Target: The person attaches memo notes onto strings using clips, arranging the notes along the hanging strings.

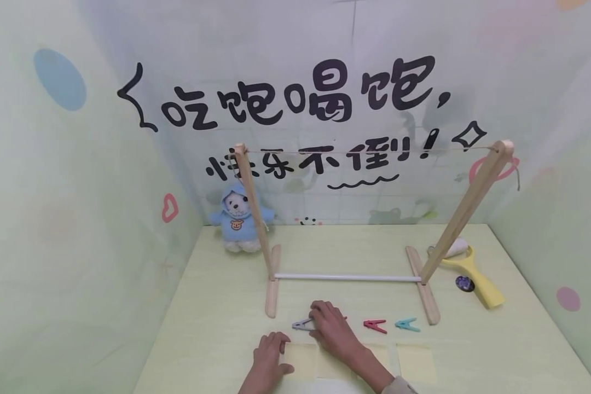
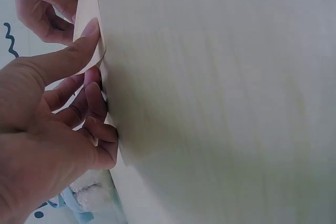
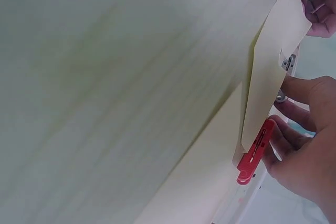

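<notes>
My left hand (image 1: 271,358) pinches the left edge of a pale yellow paper note (image 1: 300,361), thumb on one face and fingers curled behind it, as the left wrist view shows. Just beyond the note, my right hand (image 1: 335,331) grips a grey clothespin (image 1: 301,325) with thumb and fingers; its handle end is hidden by the hand. A red clothespin (image 1: 375,326) and a teal clothespin (image 1: 407,324) lie to the right of that hand. In the right wrist view a red clothespin (image 3: 255,153) is close beside the right fingers.
More yellow notes (image 1: 416,363) lie in a row along the near side. Behind the clothespins stands a wooden frame (image 1: 465,219) with a string across its top and a white rod below. A plush bear (image 1: 238,221), a yellow lint roller (image 1: 477,273) and a dark round disc (image 1: 465,283) are farther back.
</notes>
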Demonstrator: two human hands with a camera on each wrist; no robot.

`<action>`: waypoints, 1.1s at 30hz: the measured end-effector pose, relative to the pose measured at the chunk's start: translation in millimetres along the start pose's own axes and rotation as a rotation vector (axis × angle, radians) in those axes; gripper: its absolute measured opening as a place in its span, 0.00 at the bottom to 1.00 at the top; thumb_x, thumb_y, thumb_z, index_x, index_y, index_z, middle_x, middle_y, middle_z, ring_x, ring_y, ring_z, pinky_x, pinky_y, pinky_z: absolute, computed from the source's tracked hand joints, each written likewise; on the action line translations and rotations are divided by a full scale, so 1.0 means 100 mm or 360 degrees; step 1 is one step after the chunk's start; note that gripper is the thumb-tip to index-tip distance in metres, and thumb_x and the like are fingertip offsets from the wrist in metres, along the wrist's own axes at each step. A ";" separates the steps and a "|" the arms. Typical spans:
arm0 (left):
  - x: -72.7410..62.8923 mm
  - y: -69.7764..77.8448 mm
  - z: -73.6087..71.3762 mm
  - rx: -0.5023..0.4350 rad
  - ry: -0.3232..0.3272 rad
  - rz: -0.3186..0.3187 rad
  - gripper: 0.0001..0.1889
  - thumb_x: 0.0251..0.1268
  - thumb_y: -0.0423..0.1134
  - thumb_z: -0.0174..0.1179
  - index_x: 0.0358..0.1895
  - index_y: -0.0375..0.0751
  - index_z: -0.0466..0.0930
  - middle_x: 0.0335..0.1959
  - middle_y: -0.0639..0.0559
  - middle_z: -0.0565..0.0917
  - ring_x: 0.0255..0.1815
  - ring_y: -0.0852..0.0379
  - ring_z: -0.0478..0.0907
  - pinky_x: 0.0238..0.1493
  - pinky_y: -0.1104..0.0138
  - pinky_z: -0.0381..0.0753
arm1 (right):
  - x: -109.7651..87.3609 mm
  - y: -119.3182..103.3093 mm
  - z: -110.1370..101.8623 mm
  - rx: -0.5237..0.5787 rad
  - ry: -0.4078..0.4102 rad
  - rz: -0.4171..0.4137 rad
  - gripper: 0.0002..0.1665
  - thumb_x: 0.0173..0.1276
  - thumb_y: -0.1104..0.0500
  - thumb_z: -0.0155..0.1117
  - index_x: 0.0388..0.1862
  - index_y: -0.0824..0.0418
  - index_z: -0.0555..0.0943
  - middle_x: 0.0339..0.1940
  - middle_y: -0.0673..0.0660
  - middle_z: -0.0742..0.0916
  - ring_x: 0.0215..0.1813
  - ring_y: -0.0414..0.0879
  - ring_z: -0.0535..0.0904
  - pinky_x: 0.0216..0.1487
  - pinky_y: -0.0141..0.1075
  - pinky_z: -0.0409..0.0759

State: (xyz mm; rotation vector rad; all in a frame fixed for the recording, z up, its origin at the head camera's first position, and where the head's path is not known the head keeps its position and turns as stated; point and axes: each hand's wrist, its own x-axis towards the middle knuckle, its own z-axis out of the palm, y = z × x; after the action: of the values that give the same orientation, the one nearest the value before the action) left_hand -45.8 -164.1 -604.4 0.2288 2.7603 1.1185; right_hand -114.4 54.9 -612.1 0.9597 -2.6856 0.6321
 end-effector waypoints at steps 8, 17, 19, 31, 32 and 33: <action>-0.01 -0.04 0.06 0.0013 -0.0007 -0.0068 0.26 0.55 0.28 0.79 0.58 0.40 0.82 0.38 0.59 0.72 0.42 0.60 0.60 0.44 0.62 0.62 | -0.02 0.02 0.02 0.0018 -0.0012 -0.0013 0.21 0.61 0.65 0.85 0.50 0.64 0.84 0.58 0.60 0.84 0.59 0.53 0.81 0.55 0.49 0.83; -0.07 -0.15 0.14 -0.0103 -0.0058 -0.0077 0.29 0.65 0.26 0.71 0.70 0.41 0.79 0.41 0.60 0.69 0.43 0.61 0.59 0.45 0.62 0.59 | -0.03 -0.01 0.02 0.0091 0.0099 -0.0038 0.22 0.60 0.66 0.85 0.50 0.65 0.84 0.56 0.61 0.85 0.55 0.54 0.83 0.54 0.50 0.84; -0.08 -0.16 0.15 -0.0110 -0.0045 -0.0044 0.30 0.66 0.25 0.69 0.72 0.41 0.78 0.41 0.60 0.70 0.43 0.62 0.60 0.45 0.61 0.58 | -0.03 -0.02 0.01 0.0142 0.0150 -0.0029 0.22 0.59 0.67 0.85 0.50 0.66 0.84 0.56 0.61 0.86 0.54 0.55 0.84 0.53 0.51 0.85; -0.13 -0.19 0.07 -0.0309 0.0012 0.0008 0.21 0.69 0.23 0.67 0.64 0.32 0.80 0.48 0.55 0.77 0.41 0.71 0.73 0.49 0.57 0.79 | -0.03 0.29 0.34 0.0758 0.0362 -0.0008 0.18 0.79 0.56 0.73 0.59 0.63 0.80 0.49 0.56 0.89 0.52 0.49 0.88 0.48 0.37 0.86; -0.13 -0.19 0.06 -0.0308 0.0012 0.0002 0.17 0.70 0.24 0.67 0.60 0.32 0.81 0.48 0.54 0.77 0.41 0.70 0.73 0.48 0.59 0.81 | -0.03 0.31 0.35 0.0832 0.0355 0.0009 0.18 0.80 0.55 0.72 0.60 0.64 0.80 0.49 0.55 0.90 0.52 0.47 0.88 0.47 0.35 0.86; -0.13 -0.19 0.05 -0.0303 0.0012 -0.0008 0.13 0.71 0.25 0.67 0.54 0.33 0.82 0.48 0.53 0.77 0.42 0.70 0.74 0.48 0.61 0.83 | -0.03 0.32 0.34 0.0899 0.0351 0.0014 0.18 0.82 0.56 0.70 0.62 0.65 0.80 0.49 0.56 0.90 0.51 0.46 0.88 0.45 0.33 0.86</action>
State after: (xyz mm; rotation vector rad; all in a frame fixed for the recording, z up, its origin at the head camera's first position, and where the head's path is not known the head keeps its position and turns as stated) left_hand -33.6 -176.6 -620.1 0.1936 2.6361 1.3726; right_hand -134.6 63.0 -653.7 0.9241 -2.3533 1.4537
